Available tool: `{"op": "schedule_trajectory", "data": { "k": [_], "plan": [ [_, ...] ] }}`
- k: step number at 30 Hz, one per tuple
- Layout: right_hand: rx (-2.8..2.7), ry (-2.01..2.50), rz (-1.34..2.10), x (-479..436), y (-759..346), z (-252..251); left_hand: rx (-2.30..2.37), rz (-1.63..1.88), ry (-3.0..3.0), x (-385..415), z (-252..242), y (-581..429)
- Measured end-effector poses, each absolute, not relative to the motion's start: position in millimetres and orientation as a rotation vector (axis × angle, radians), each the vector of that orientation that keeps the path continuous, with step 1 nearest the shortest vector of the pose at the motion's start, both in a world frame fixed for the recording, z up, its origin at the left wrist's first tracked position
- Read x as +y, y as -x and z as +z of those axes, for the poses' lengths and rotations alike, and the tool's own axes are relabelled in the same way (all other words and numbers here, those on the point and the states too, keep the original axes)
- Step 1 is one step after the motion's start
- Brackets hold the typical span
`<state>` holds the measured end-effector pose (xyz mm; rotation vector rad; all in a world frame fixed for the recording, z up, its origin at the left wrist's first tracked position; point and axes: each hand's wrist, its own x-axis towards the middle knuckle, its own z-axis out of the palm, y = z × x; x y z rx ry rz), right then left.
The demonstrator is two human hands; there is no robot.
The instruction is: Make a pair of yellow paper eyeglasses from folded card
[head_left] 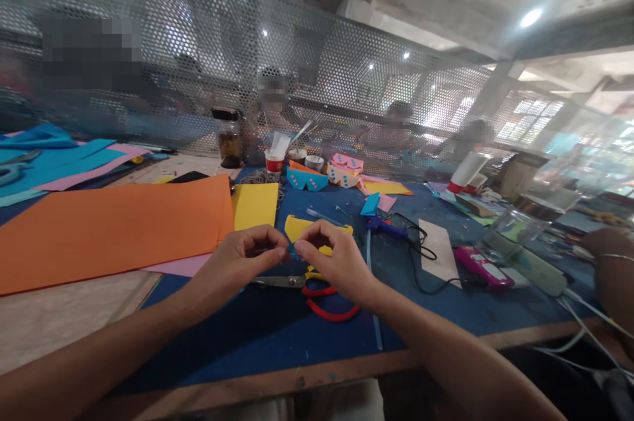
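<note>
My left hand (250, 252) and my right hand (339, 259) meet above the blue tabletop, thumbs and forefingers pinched together. Between the fingertips shows a tiny blue piece (292, 250), mostly covered by the fingers; its material is too small to make out. Behind my right fingers lies a yellow paper cut-out (296, 225), partly hidden. Beneath my hands rest scissors with red and yellow handles (333, 312), their blades pointing left. A yellow sheet (255, 204) lies just beyond my left hand.
Large orange sheets (113, 226) cover the left side, with blue sheets (74, 166) behind. To the right are a blue glue gun (389, 229), its black cord, a magenta device (480, 267) and a glass jar (518, 226). Decorated paper pieces (307, 178) and cups stand before a perforated screen (321, 71).
</note>
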<state>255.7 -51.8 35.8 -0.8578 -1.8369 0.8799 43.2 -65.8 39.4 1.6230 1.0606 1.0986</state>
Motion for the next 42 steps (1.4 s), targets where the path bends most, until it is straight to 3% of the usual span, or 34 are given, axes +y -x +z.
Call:
{"op": "schedule_trajectory", "data": {
  "k": [42],
  "plan": [
    [-1.875,0.847,0.843,-55,-252,38,1.101,1.071,-1.705,-66,33,-44]
  ]
}}
